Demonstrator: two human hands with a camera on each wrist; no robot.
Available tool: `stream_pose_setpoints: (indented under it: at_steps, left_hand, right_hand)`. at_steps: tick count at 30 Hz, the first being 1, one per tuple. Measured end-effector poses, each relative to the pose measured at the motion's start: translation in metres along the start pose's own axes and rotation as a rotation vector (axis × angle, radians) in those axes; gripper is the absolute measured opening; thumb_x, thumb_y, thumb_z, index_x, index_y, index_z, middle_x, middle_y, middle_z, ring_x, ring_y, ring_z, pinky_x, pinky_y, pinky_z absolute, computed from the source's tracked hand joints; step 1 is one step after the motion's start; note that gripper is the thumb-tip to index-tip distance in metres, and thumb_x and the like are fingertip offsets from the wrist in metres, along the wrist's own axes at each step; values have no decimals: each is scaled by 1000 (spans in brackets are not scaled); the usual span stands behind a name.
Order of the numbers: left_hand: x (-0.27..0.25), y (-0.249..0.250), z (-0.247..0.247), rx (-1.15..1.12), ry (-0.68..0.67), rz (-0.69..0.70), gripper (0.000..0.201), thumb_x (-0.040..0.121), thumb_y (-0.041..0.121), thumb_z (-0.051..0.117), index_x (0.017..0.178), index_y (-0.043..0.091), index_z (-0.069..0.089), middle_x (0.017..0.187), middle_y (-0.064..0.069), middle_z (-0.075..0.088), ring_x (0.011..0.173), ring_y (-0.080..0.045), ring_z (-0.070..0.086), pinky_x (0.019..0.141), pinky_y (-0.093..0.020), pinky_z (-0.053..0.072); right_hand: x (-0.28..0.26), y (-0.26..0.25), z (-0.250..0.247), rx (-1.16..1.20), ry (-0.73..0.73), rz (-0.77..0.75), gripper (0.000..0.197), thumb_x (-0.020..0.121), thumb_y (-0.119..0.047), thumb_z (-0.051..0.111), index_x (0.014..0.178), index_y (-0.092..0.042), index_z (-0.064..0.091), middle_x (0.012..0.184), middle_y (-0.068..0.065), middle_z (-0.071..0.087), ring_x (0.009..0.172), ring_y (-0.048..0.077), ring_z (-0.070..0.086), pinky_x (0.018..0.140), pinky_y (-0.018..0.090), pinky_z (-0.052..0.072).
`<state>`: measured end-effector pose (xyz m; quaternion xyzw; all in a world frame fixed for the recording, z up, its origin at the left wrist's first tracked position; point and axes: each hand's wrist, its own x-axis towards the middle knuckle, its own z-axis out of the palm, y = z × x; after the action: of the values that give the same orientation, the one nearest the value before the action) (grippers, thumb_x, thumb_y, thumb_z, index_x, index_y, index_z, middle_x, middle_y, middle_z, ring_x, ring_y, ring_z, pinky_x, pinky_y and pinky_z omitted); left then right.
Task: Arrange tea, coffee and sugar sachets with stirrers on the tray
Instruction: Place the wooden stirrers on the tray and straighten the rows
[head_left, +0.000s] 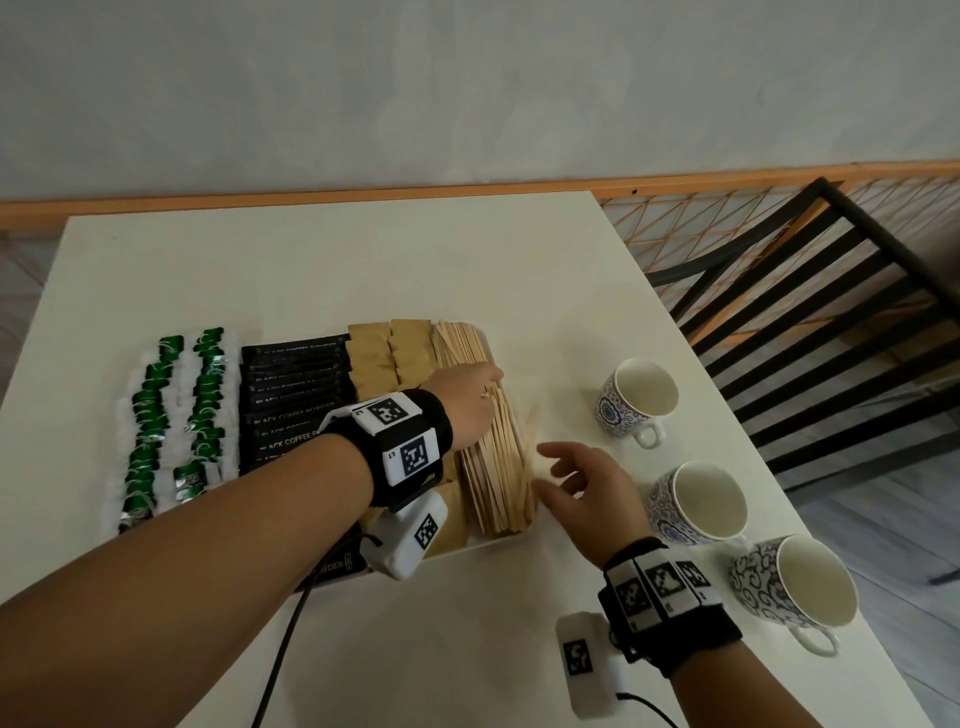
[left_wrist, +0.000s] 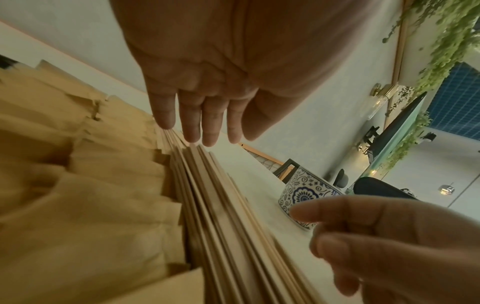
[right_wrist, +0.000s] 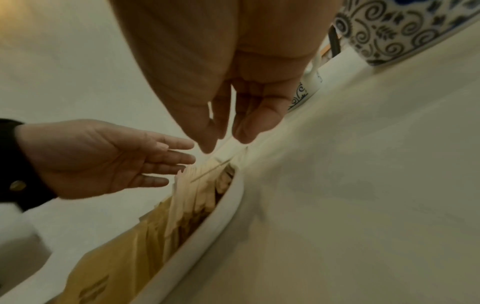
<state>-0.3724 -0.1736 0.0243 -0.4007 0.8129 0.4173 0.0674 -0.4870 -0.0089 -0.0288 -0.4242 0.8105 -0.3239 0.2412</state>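
A white tray on the white table holds rows of green tea bags, black coffee sachets, brown sugar sachets and a long stack of wooden stirrers. My left hand lies over the stirrers with straight fingers, and in the left wrist view its fingertips touch the stirrers beside the sugar sachets. My right hand hovers at the tray's right rim, fingers loose and holding nothing. One thin stirrer lies askew on the stack.
Three patterned cups stand in a line right of the tray, close to my right hand. A black slatted chair stands past the table's right edge. A cable runs from my left wrist over the near table.
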Motion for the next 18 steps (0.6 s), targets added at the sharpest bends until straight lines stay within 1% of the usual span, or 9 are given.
stream_pose_setpoints:
  at_steps: [2, 4, 5, 7, 10, 13, 15, 17, 18]
  left_hand:
    - [0, -1, 0, 3, 4, 2, 47, 99, 13, 36, 145, 22, 35, 149, -8, 36, 121, -26, 52, 85, -25, 42]
    - [0, -2, 0, 6, 7, 3, 45, 99, 14, 37, 143, 23, 37, 148, -7, 37, 122, -24, 50, 83, -23, 41]
    - [-1, -2, 1, 8, 12, 3, 45, 99, 15, 38, 143, 23, 38, 148, -7, 38, 125, -22, 48, 86, -23, 41]
    - [-3, -3, 1, 5, 28, 7, 43, 99, 16, 39, 141, 24, 39, 148, -5, 38, 127, -20, 46, 89, -22, 39]
    - [-3, -5, 1, 0, 51, 16, 41, 98, 18, 41, 138, 24, 43, 145, -4, 42, 127, -19, 46, 91, -24, 40]
    - [-5, -6, -1, -7, 65, 20, 39, 98, 19, 42, 136, 24, 45, 145, -2, 42, 126, -19, 46, 94, -26, 40]
    - [-7, -6, -3, -35, 69, 19, 38, 98, 20, 42, 136, 25, 45, 145, -3, 42, 118, -17, 51, 85, -24, 42]
    - [-8, -8, -5, -77, 74, 13, 38, 99, 19, 41, 136, 24, 46, 141, -4, 46, 93, -11, 59, 69, -18, 42]
    - [-8, -10, -7, -100, 82, 7, 37, 99, 19, 41, 135, 24, 46, 138, -4, 49, 79, -8, 57, 61, -16, 40]
  right_hand:
    - [12, 1, 1, -29, 5, 138, 25, 87, -34, 65, 110, -26, 62, 88, -6, 63, 75, 8, 60, 72, 22, 49]
    - [25, 1, 4, 11, -44, 304, 31, 90, -42, 56, 99, -14, 67, 79, -2, 67, 69, 16, 62, 72, 34, 56]
    - [30, -1, 4, 58, -73, 375, 37, 91, -44, 54, 92, -10, 68, 72, 1, 66, 61, 18, 61, 66, 35, 57]
    - [38, -7, 3, 136, -117, 464, 43, 91, -45, 55, 79, -6, 69, 63, 5, 64, 51, 19, 57, 56, 32, 54]
    - [46, -10, 5, 158, -173, 473, 42, 87, -43, 62, 76, -4, 71, 60, 5, 64, 50, 19, 54, 54, 28, 50]
    - [50, -9, 8, 211, -186, 465, 30, 84, -37, 68, 72, -9, 71, 55, 2, 62, 48, 16, 51, 49, 24, 46]
    - [50, -9, 9, 254, -187, 478, 22, 83, -32, 71, 74, -12, 71, 55, 2, 60, 47, 15, 51, 48, 23, 45]
    - [48, -9, 8, 273, -187, 480, 18, 83, -28, 71, 79, -11, 72, 56, 1, 62, 49, 13, 53, 48, 22, 45]
    - [47, -9, 6, 285, -176, 475, 18, 84, -27, 70, 82, -9, 72, 58, 2, 62, 50, 13, 54, 49, 22, 46]
